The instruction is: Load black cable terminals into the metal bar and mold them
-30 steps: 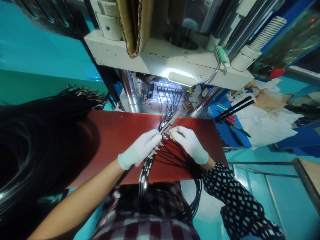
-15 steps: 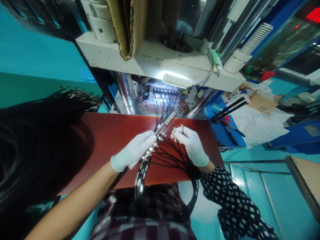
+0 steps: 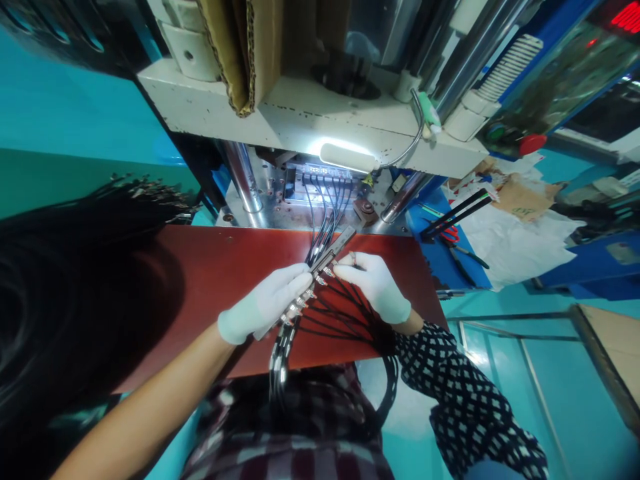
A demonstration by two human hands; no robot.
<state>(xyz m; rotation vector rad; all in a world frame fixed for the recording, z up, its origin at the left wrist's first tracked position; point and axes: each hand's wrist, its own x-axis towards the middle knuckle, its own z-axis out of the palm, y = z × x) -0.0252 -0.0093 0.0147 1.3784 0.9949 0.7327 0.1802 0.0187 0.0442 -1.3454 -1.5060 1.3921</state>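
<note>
My left hand [image 3: 273, 299], in a white glove, is closed on a long metal bar [image 3: 339, 245] that slants over the red-brown board. Several metal cable connectors [image 3: 300, 303] sit in a row along the bar's right side, with black cables [image 3: 340, 325] running off to the right. My gloved right hand [image 3: 375, 283] pinches a small cable connector at the bar, beside the upper end of the row. Its fingertips partly hide that piece. A bundle of cables [image 3: 284, 353] with shiny ends hangs over the board's front edge below my left hand.
Behind the board [image 3: 220, 267] stands a press with a lit metal mould [image 3: 320, 190] holding several cables, between steel posts [image 3: 243, 177]. A big heap of black cables [image 3: 75, 267] lies left. Pliers [image 3: 463, 263] and white plastic sheeting [image 3: 525, 247] are at right.
My right hand has moved left, bringing the pinched connector from beside the bar up to it. My left hand keeps its hold on the bar. The view has shifted slightly.
</note>
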